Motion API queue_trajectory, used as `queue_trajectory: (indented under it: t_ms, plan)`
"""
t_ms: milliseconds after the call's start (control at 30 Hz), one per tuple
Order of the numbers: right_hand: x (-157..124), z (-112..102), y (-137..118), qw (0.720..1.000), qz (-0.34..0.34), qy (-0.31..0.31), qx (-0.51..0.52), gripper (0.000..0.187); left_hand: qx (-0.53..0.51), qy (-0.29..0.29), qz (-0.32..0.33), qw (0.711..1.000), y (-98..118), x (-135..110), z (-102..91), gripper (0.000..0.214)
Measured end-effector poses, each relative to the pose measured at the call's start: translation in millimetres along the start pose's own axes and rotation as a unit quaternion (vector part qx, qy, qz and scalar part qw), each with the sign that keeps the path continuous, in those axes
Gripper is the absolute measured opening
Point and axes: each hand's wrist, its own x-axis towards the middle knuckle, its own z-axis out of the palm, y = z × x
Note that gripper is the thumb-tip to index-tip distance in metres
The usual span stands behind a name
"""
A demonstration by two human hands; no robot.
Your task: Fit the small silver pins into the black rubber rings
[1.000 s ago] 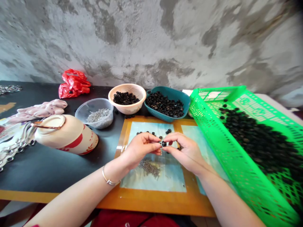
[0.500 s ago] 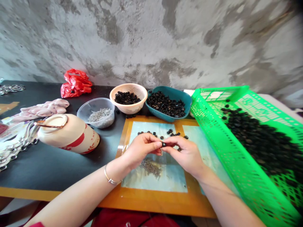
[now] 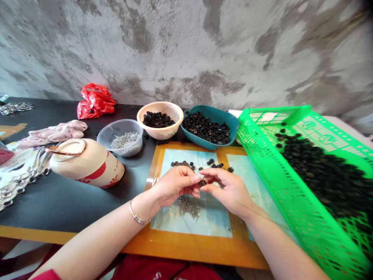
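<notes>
My left hand (image 3: pixel 175 186) and my right hand (image 3: pixel 229 192) meet above the middle of a flat board, with their fingertips pinching a small black ring (image 3: pixel 202 182). The board (image 3: pixel 204 221) has an orange frame and a pale blue sheet. Several more black rings (image 3: pixel 186 165) lie in a loose scatter on the sheet, just beyond my fingers. A small heap of thin silver pins (image 3: pixel 188 206) sits under my left hand, partly hidden by it. A thin metal bangle (image 3: pixel 136 217) circles my left wrist.
Beyond the board stand a peach bowl (image 3: pixel 160 120) and a teal dish (image 3: pixel 210 128) of black rings, plus a clear tub (image 3: pixel 119 138) of silver pins. A green mesh basket (image 3: pixel 262 175) of black rings lies right. A cream-and-red jar (image 3: pixel 87 165) lies left on the black table (image 3: pixel 72 206).
The black ring sits a little lower between my fingertips, and my hands have shifted slightly. The whole scene has slid a little to the right in the view.
</notes>
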Motion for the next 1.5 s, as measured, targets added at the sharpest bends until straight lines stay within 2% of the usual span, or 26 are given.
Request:
queue_trajectory:
  t_ms: [100, 200, 333, 533, 667, 767, 867, 933, 1033, 1167, 1367, 1500]
  plan:
    - [1, -2, -1, 0.995, -0.06, -0.019, -0.08, 0.022, 0.008, -0.005, -0.014, 1.0, -2, 1, -2.0, 0.039]
    - [2, -3, 0, 0.986, -0.113, -0.043, -0.112, 0.02, 0.022, -0.003, -0.028, 0.999, -3, 2, -3.7, 0.041]
    - [2, -3, 1, 0.981, -0.148, -0.055, -0.108, 0.015, 0.037, 0.0, -0.031, 0.999, -3, 2, -4.7, 0.041]
    - [2, -2, -5, 0.982, -0.167, -0.038, -0.075, 0.009, 0.066, -0.001, -0.026, 0.997, -5, -1, -2.2, 0.043]
    - [1, -2, -8, 0.985, -0.162, -0.023, -0.054, 0.007, 0.089, -0.007, 0.015, 0.996, -4, -3, 1.5, 0.045]
    - [-2, -3, -4, 0.99, -0.143, -0.016, -0.009, 0.007, 0.092, -0.02, 0.093, 0.991, -1, -6, 4.0, 0.049]
    - [-4, -3, 1, 0.991, -0.129, -0.019, 0.018, 0.008, 0.122, -0.063, 0.155, 0.978, 1, -12, 7.8, 0.064]
    - [-5, -3, 3, 0.991, -0.125, -0.02, 0.034, 0.009, 0.179, -0.056, 0.179, 0.966, 1, -16, 11.2, 0.058]
    - [-7, -1, 3, 0.992, -0.114, -0.021, 0.055, 0.017, 0.234, -0.013, 0.213, 0.948, -2, -20, 15.5, 0.043]
    - [-8, 1, 2, 0.993, -0.096, -0.022, 0.067, 0.025, 0.245, 0.0, 0.243, 0.939, -7, -19, 16.0, 0.038]
    - [-10, 3, -2, 0.992, -0.056, -0.038, 0.106, 0.019, 0.265, 0.012, 0.249, 0.932, -10, -18, 13.5, 0.038]
    - [-15, 3, -6, 0.991, -0.045, -0.049, 0.116, 0.022, 0.3, 0.003, 0.266, 0.916, -10, -19, 13.4, 0.032]
